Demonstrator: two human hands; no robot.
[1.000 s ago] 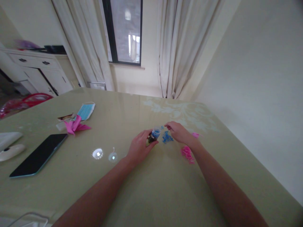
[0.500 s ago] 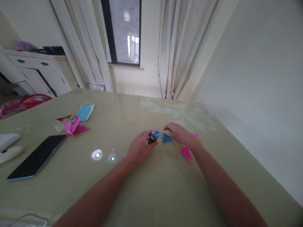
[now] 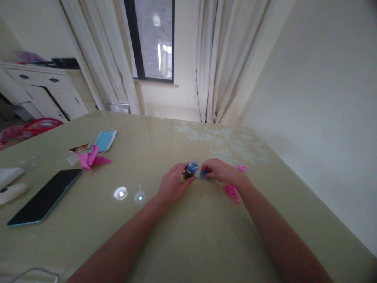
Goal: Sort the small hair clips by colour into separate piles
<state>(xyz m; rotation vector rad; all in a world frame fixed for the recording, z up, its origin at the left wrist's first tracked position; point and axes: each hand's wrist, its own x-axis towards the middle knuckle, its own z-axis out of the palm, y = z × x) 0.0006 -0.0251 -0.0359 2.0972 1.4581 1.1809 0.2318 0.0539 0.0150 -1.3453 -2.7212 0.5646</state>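
Observation:
A small clear jar (image 3: 193, 166) with blue pieces inside and a dark and yellow lower part is gripped in my left hand (image 3: 174, 181). The jar stands tilted, its mouth toward the upper right. Just right of it, my right hand (image 3: 216, 169) is down at a small pile of blue pieces (image 3: 205, 175) on the table, fingers pinched round some of them. The hand partly covers this pile. Beside my right wrist lies a cluster of pink strips (image 3: 232, 191), with a smaller pink piece (image 3: 242, 168) farther back.
To the left are a black-screened tablet (image 3: 45, 196), a pink folded-paper shape (image 3: 92, 158), a blue face mask (image 3: 105, 140) and white objects at the edge. A clear round lid-like disc (image 3: 140, 197) lies left of my left forearm. A wall (image 3: 324, 118) borders the table's right side.
My right hand has come down and slightly left onto the blue pile, its fingers closing on the pieces. My left hand and the jar have stayed almost still.

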